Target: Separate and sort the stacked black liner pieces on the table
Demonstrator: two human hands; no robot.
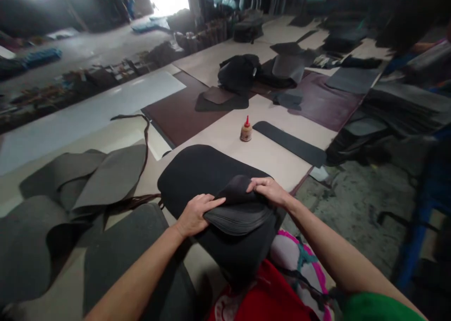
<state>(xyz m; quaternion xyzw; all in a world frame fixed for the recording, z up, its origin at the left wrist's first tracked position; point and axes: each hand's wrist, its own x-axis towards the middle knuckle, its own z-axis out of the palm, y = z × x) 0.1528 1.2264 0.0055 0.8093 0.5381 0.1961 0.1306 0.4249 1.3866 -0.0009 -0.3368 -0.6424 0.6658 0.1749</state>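
A stack of dark grey, flexible sheets (pixel 243 220) lies in front of me, its layered edges bowed and fanned toward my body. My left hand (pixel 199 211) grips the left side of the stack, index finger stretched along the top. On the right, my right hand (pixel 268 189) pinches the raised edge of the upper sheet (pixel 237 188), which is folded back. Beneath them spreads a larger black piece with rounded corners (pixel 192 168), and part of it hangs over the table's near edge. Whether my left hand holds one layer or several I cannot tell.
A small glue-type bottle with a red nozzle (pixel 246 129) stands beyond the stack, beside a long dark strip (pixel 289 142). Loose grey cut pieces (pixel 112 173) and a thin dark cord (pixel 146 142) lie left. Farther back sits a black bundle (pixel 237 71). Blue metal framing (pixel 416 241) stands right.
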